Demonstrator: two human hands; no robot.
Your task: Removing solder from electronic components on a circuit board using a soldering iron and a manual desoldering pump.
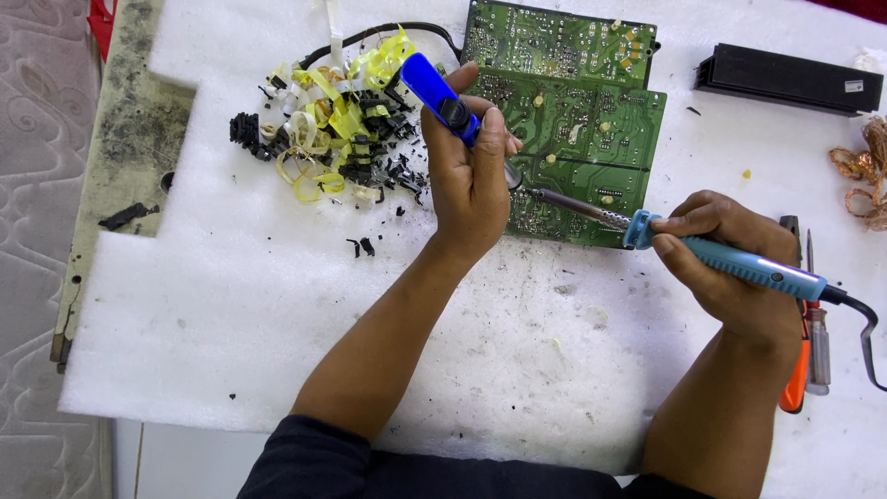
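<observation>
My left hand (471,176) grips a blue desoldering pump (436,92), held upright with its tip down at the near left part of a green circuit board (591,129). My right hand (730,263) holds a light blue soldering iron (739,263) like a pen. Its metal tip (568,203) reaches left onto the board, close to the pump's tip. A second green circuit board (554,42) lies just behind the first. Both boards rest on a white foam sheet (277,314).
A heap of black parts and yellow tape scraps (337,139) lies left of the boards. A black heat sink bar (790,79) sits at the far right, copper wire coils (864,171) at the right edge, screwdrivers (808,351) under my right wrist.
</observation>
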